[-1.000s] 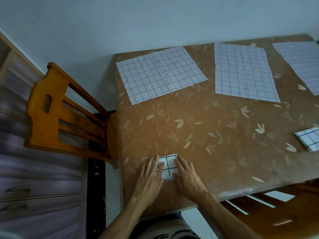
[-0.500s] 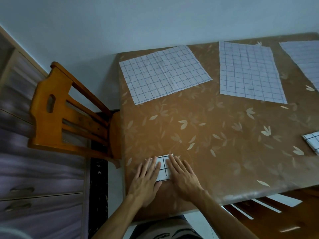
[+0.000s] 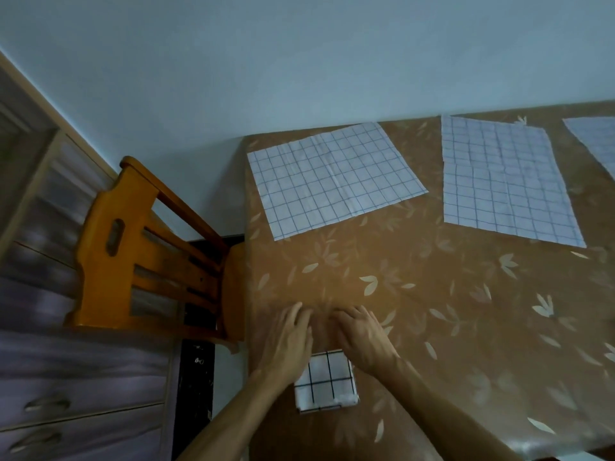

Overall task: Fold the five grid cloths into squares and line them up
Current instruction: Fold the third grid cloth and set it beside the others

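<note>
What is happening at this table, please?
A person is folding grid cloths on a brown table. The folded cloth lies near the front edge between the wrists. The left hand and right hand are open just beyond it, holding nothing. Unfolded at the far side lie the left cloth, middle cloth and right cloth, the last cut off by the frame.

Bare table (image 3: pixel 416 294) ahead; chair (image 3: pixel 133 254) crowds left edge

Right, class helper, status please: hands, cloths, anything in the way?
Left hand and right hand open, holding nothing. Small folded white grid cloth lies between the wrists. Large flat white grid cloth ahead, unfolded; nothing between.
</note>
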Available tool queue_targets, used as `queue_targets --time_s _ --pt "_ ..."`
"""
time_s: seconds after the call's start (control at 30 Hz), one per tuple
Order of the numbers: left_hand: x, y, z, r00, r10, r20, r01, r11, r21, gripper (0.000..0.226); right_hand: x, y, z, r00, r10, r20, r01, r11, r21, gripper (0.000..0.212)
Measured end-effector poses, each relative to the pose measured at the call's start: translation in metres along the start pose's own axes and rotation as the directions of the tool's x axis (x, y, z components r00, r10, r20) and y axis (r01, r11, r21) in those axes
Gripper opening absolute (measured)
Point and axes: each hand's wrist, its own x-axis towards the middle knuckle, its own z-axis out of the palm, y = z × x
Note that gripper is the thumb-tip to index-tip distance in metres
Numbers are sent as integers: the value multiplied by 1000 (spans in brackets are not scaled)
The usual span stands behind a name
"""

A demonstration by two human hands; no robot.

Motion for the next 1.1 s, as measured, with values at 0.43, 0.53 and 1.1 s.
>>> queue_targets --time_s 0.43,0.53,1.1 --pt "204 -67 -62 992 -43 -116 54 994 92 50 173 30 -27 986 89 142 -98 994 57 49" --pt "220 -73 -57 987 -2 -159 29 985 170 32 193 30 -27 990 67 125 -66 998 -11 52" --pt "122 -28 -67 971 222 -92 -236 951 -202 55 152 27 -35 999 48 -9 -45 978 203 24"
